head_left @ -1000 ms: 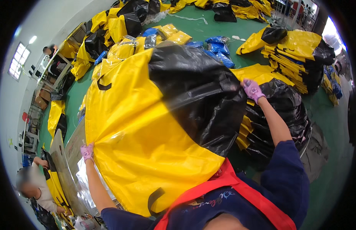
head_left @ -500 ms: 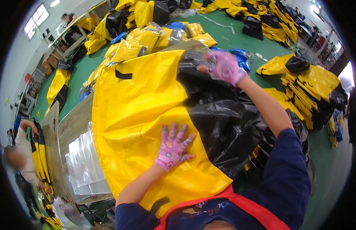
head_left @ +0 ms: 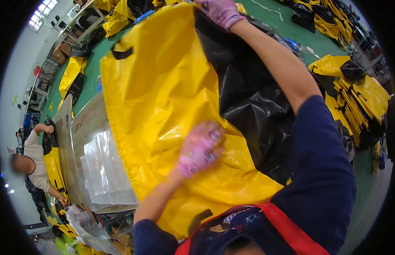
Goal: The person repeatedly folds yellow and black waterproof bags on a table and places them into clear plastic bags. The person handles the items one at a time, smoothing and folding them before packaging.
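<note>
A large yellow-and-black tarpaulin bag (head_left: 163,102) spreads before me, its far end raised off the table. One black strap loop (head_left: 122,52) shows at its far left corner, and another black strap (head_left: 199,221) near my body. My right hand (head_left: 221,12), in a pink patterned glove, grips the bag's far edge where yellow meets black; its fingertips are partly cut off by the frame. Over the yellow part is my left hand (head_left: 201,148), in a matching glove. Motion smears its fingers, and I cannot tell whether it touches the bag.
Clear plastic sheets (head_left: 101,168) lie on the table (head_left: 84,121) at the left. Beyond it, a person (head_left: 31,163) handles another yellow-and-black piece (head_left: 55,163). Folded yellow-and-black bags (head_left: 359,102) are stacked on the right. More lie in heaps (head_left: 323,17) on the green floor.
My right hand has gone from lying open over the bag's far edge to gripping and lifting it away from me. My left hand, spread flat before, has shifted slightly right and up.
</note>
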The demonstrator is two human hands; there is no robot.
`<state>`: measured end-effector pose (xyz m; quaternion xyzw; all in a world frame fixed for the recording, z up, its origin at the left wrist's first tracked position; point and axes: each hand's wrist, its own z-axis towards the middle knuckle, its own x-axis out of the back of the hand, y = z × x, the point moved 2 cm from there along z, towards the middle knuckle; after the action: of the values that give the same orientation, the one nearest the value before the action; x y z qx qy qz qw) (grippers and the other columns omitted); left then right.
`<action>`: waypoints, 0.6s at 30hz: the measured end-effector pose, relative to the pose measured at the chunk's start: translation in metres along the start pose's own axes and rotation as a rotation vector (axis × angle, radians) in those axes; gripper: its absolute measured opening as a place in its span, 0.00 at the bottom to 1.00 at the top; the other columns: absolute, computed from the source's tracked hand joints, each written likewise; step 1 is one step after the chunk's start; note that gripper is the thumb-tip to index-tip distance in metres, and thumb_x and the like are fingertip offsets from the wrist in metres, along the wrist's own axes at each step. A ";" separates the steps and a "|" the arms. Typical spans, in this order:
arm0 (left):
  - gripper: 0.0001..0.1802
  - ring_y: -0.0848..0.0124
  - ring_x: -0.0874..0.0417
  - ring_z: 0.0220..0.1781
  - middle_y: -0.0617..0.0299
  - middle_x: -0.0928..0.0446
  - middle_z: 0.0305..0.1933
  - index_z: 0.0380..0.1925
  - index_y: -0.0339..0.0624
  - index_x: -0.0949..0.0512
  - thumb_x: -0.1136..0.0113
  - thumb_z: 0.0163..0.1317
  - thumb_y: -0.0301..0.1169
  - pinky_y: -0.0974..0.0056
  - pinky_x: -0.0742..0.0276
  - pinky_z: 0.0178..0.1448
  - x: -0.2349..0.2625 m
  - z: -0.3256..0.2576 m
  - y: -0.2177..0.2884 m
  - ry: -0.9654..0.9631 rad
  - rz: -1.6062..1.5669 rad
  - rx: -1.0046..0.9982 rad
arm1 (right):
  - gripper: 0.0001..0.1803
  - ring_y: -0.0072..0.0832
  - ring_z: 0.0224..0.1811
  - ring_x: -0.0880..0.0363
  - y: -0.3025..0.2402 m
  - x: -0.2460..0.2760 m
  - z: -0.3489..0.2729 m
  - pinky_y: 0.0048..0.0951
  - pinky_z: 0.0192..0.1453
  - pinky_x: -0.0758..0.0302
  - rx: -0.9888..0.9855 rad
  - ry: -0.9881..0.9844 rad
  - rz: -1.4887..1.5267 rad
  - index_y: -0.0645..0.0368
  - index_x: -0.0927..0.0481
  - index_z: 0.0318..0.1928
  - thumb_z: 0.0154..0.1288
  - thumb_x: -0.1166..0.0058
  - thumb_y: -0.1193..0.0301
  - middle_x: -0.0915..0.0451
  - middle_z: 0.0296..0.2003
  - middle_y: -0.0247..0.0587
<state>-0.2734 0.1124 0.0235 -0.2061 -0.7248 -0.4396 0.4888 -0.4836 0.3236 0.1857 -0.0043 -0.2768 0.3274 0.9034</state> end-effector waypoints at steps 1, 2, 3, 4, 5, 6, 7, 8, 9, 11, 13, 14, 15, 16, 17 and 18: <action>0.28 0.51 0.42 0.72 0.51 0.37 0.68 0.60 0.45 0.29 0.47 0.61 0.42 0.52 0.51 0.75 0.002 0.008 -0.008 0.154 0.079 -0.068 | 0.08 0.40 0.38 0.23 -0.029 0.045 -0.007 0.28 0.42 0.26 0.109 0.099 0.196 0.62 0.24 0.38 0.56 0.48 0.81 0.23 0.36 0.47; 0.26 0.51 0.38 0.69 0.50 0.34 0.66 0.57 0.42 0.27 0.47 0.60 0.39 0.53 0.45 0.73 -0.002 0.000 -0.022 0.314 0.158 -0.042 | 0.09 0.39 0.39 0.22 -0.061 0.066 -0.025 0.29 0.42 0.26 0.198 0.021 0.277 0.59 0.23 0.39 0.56 0.47 0.79 0.22 0.38 0.44; 0.23 0.52 0.31 0.64 0.50 0.30 0.63 0.54 0.42 0.25 0.46 0.61 0.40 0.55 0.37 0.67 -0.004 -0.001 -0.032 0.373 0.133 -0.018 | 0.10 0.37 0.41 0.22 -0.095 0.093 -0.057 0.30 0.42 0.25 0.301 -0.164 0.284 0.55 0.23 0.40 0.55 0.46 0.77 0.22 0.39 0.41; 0.20 0.53 0.25 0.59 0.50 0.27 0.59 0.51 0.42 0.23 0.45 0.62 0.40 0.57 0.28 0.61 -0.005 0.002 -0.041 0.433 0.102 -0.025 | 0.12 0.36 0.42 0.21 -0.122 0.125 -0.097 0.31 0.43 0.24 0.404 -0.386 0.272 0.52 0.23 0.41 0.54 0.45 0.75 0.21 0.41 0.38; 0.20 0.53 0.24 0.58 0.49 0.27 0.59 0.51 0.42 0.23 0.45 0.62 0.40 0.57 0.28 0.60 -0.004 0.002 -0.047 0.422 0.076 -0.031 | 0.13 0.35 0.44 0.21 -0.143 0.155 -0.142 0.31 0.43 0.24 0.461 -0.615 0.278 0.49 0.22 0.42 0.54 0.44 0.74 0.21 0.43 0.34; 0.20 0.53 0.24 0.57 0.49 0.26 0.58 0.51 0.43 0.23 0.45 0.62 0.40 0.57 0.28 0.60 -0.003 0.001 -0.049 0.383 0.054 -0.045 | 0.14 0.33 0.46 0.20 -0.162 0.188 -0.190 0.32 0.43 0.23 0.456 -0.806 0.283 0.45 0.22 0.43 0.53 0.43 0.72 0.20 0.45 0.31; 0.20 0.54 0.23 0.56 0.49 0.26 0.57 0.51 0.43 0.23 0.46 0.62 0.39 0.57 0.27 0.59 0.000 -0.011 -0.054 0.343 0.065 -0.016 | 0.16 0.32 0.47 0.20 -0.173 0.207 -0.229 0.33 0.43 0.23 0.428 -0.937 0.310 0.42 0.21 0.44 0.52 0.41 0.70 0.20 0.47 0.28; 0.19 0.54 0.23 0.55 0.49 0.26 0.57 0.50 0.43 0.22 0.46 0.62 0.39 0.57 0.27 0.58 0.000 -0.026 -0.061 0.308 0.078 0.020 | 0.17 0.31 0.49 0.19 -0.174 0.220 -0.267 0.34 0.43 0.22 0.361 -1.001 0.327 0.39 0.21 0.44 0.52 0.40 0.68 0.19 0.49 0.25; 0.19 0.54 0.22 0.55 0.48 0.25 0.56 0.50 0.44 0.22 0.46 0.62 0.39 0.56 0.26 0.58 0.000 -0.038 -0.069 0.252 0.096 0.045 | 0.17 0.33 0.52 0.21 -0.158 0.223 -0.299 0.36 0.48 0.24 0.180 -1.012 0.356 0.42 0.21 0.44 0.51 0.40 0.70 0.20 0.50 0.28; 0.18 0.55 0.21 0.53 0.48 0.24 0.54 0.50 0.44 0.22 0.46 0.62 0.39 0.56 0.25 0.56 0.003 -0.072 -0.091 0.123 0.138 0.129 | 0.19 0.36 0.59 0.26 -0.134 0.224 -0.350 0.43 0.60 0.30 -0.036 -0.970 0.360 0.52 0.22 0.45 0.48 0.39 0.75 0.23 0.53 0.35; 0.18 0.56 0.20 0.51 0.47 0.24 0.53 0.50 0.45 0.22 0.46 0.62 0.38 0.56 0.25 0.55 0.011 -0.122 -0.117 -0.043 0.181 0.257 | 0.16 0.34 0.59 0.27 -0.134 0.215 -0.359 0.43 0.62 0.32 -0.086 -1.041 0.284 0.52 0.22 0.43 0.50 0.41 0.73 0.22 0.52 0.35; 0.18 0.56 0.20 0.50 0.47 0.23 0.52 0.50 0.45 0.22 0.47 0.62 0.38 0.56 0.24 0.54 0.020 -0.152 -0.133 -0.137 0.196 0.344 | 0.15 0.34 0.59 0.27 -0.133 0.211 -0.365 0.43 0.62 0.33 -0.121 -1.062 0.265 0.52 0.22 0.42 0.50 0.42 0.73 0.22 0.51 0.35; 0.17 0.56 0.19 0.50 0.47 0.23 0.52 0.49 0.46 0.21 0.47 0.62 0.38 0.56 0.24 0.54 0.031 -0.186 -0.148 -0.234 0.214 0.443 | 0.14 0.33 0.57 0.26 -0.141 0.212 -0.359 0.40 0.62 0.33 -0.127 -1.085 0.213 0.52 0.22 0.41 0.51 0.42 0.72 0.22 0.49 0.35; 0.17 0.57 0.19 0.49 0.47 0.22 0.51 0.49 0.46 0.21 0.47 0.63 0.38 0.56 0.23 0.53 0.046 -0.218 -0.161 -0.332 0.233 0.544 | 0.13 0.32 0.56 0.26 -0.150 0.213 -0.343 0.37 0.61 0.33 -0.126 -1.104 0.156 0.52 0.21 0.40 0.51 0.42 0.71 0.21 0.47 0.35; 0.17 0.57 0.19 0.48 0.46 0.22 0.50 0.49 0.46 0.21 0.47 0.63 0.38 0.56 0.23 0.53 0.059 -0.251 -0.168 -0.437 0.258 0.644 | 0.12 0.31 0.54 0.25 -0.158 0.213 -0.327 0.35 0.61 0.33 -0.123 -1.123 0.101 0.52 0.21 0.39 0.52 0.42 0.69 0.21 0.45 0.34; 0.17 0.57 0.18 0.47 0.46 0.22 0.49 0.49 0.46 0.21 0.47 0.63 0.38 0.56 0.22 0.52 0.077 -0.275 -0.174 -0.510 0.304 0.727 | 0.12 0.31 0.54 0.25 -0.165 0.209 -0.313 0.35 0.60 0.33 -0.089 -1.218 0.015 0.52 0.21 0.40 0.53 0.44 0.68 0.22 0.44 0.35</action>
<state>-0.2888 -0.2202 0.0537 -0.2267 -0.8904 -0.0160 0.3944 -0.0966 0.3725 0.0555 0.1441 -0.7569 0.2657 0.5794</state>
